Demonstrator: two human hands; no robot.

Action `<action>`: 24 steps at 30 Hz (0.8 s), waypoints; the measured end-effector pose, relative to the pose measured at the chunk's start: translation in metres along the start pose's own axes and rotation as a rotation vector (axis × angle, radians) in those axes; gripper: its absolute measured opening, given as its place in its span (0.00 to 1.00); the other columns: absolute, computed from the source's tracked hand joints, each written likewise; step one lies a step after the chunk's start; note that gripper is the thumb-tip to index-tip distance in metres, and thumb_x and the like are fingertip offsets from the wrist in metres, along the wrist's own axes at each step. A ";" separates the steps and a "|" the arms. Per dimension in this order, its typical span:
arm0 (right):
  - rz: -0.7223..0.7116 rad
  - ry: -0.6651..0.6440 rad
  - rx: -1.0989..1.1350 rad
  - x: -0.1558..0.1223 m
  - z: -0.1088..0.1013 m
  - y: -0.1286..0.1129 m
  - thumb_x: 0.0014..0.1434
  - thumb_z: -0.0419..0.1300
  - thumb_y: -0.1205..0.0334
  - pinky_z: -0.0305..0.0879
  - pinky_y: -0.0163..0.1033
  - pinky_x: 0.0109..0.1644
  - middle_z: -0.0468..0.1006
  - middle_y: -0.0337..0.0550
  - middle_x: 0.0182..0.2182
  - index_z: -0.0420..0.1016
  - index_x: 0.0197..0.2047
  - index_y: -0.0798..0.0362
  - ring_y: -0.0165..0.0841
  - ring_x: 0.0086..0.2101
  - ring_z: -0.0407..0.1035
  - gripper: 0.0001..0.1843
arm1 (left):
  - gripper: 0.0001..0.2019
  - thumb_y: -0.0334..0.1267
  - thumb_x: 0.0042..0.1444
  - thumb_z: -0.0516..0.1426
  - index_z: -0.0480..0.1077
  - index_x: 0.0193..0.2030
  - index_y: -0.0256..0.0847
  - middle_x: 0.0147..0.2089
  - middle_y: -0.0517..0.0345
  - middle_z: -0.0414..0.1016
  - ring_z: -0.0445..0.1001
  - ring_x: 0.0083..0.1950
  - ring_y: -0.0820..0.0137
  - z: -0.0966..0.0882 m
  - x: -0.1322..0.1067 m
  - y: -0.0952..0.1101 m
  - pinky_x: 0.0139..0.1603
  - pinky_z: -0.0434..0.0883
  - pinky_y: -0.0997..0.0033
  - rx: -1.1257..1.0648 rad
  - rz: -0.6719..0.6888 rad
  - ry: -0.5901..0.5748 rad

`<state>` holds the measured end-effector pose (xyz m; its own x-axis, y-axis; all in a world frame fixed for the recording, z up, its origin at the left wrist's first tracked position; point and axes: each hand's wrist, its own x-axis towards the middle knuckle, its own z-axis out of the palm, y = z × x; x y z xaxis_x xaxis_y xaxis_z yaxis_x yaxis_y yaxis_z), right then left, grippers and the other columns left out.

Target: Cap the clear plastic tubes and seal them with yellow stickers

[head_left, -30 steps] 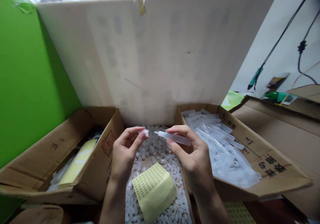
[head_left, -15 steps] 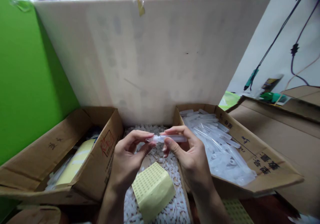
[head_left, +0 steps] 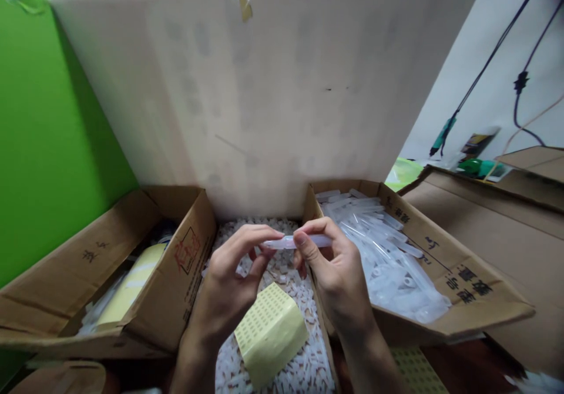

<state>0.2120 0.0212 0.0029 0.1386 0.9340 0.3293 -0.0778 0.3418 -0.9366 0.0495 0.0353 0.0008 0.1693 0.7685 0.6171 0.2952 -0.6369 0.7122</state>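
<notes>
A small clear plastic tube (head_left: 304, 241) lies level between both my hands, above a heap of small white caps (head_left: 282, 276). My right hand (head_left: 332, 268) grips the tube's body with thumb and fingers. My left hand (head_left: 235, 276) pinches the tube's left tip, where a small cap sits pressed on. A yellow sheet of small labels (head_left: 269, 334) lies on the caps just below my hands.
A cardboard box (head_left: 440, 259) on the right holds several clear tubes (head_left: 383, 253). Another cardboard box (head_left: 88, 276) on the left holds yellow sheets. A white board (head_left: 264, 88) stands behind, a green panel (head_left: 44, 135) at left, cables on the right wall.
My left hand brought the small cap to the tube's tip and closed the gap. Both hands now meet on the tube, which has turned level.
</notes>
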 end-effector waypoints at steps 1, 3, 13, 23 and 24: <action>-0.008 0.003 -0.004 0.000 0.000 0.000 0.63 0.67 0.49 0.64 0.30 0.27 0.72 0.33 0.21 0.72 0.37 0.51 0.26 0.22 0.66 0.15 | 0.13 0.42 0.62 0.64 0.75 0.52 0.45 0.48 0.56 0.81 0.78 0.42 0.70 0.000 0.000 0.000 0.43 0.74 0.74 -0.024 -0.005 0.000; -0.024 -0.007 -0.011 0.001 -0.001 0.000 0.63 0.67 0.50 0.65 0.30 0.28 0.73 0.33 0.22 0.72 0.37 0.51 0.26 0.23 0.67 0.14 | 0.15 0.50 0.65 0.59 0.76 0.48 0.42 0.41 0.55 0.82 0.78 0.35 0.70 0.001 0.000 -0.001 0.37 0.73 0.74 -0.065 -0.076 -0.028; 0.026 -0.036 0.104 -0.001 -0.001 0.001 0.62 0.68 0.52 0.63 0.31 0.23 0.72 0.34 0.19 0.71 0.34 0.53 0.26 0.20 0.65 0.15 | 0.05 0.33 0.67 0.56 0.74 0.42 0.38 0.37 0.55 0.80 0.77 0.38 0.70 0.006 -0.001 -0.001 0.40 0.71 0.74 0.226 0.198 -0.041; 0.097 0.175 0.183 0.002 -0.001 0.000 0.56 0.73 0.52 0.64 0.29 0.20 0.74 0.34 0.18 0.72 0.33 0.52 0.26 0.17 0.67 0.16 | 0.13 0.39 0.67 0.57 0.70 0.56 0.43 0.52 0.52 0.80 0.79 0.51 0.65 0.020 -0.004 -0.013 0.53 0.73 0.68 0.254 -0.082 -0.213; 0.052 0.215 0.142 0.002 -0.001 -0.001 0.56 0.73 0.53 0.67 0.30 0.22 0.75 0.34 0.20 0.73 0.35 0.52 0.27 0.20 0.69 0.15 | 0.16 0.43 0.64 0.61 0.70 0.57 0.43 0.53 0.50 0.79 0.78 0.53 0.61 0.023 -0.007 -0.016 0.53 0.73 0.65 0.300 -0.228 -0.320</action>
<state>0.2138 0.0230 0.0046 0.3358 0.9125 0.2338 -0.2256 0.3189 -0.9206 0.0652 0.0413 -0.0223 0.3352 0.8964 0.2901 0.6078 -0.4410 0.6604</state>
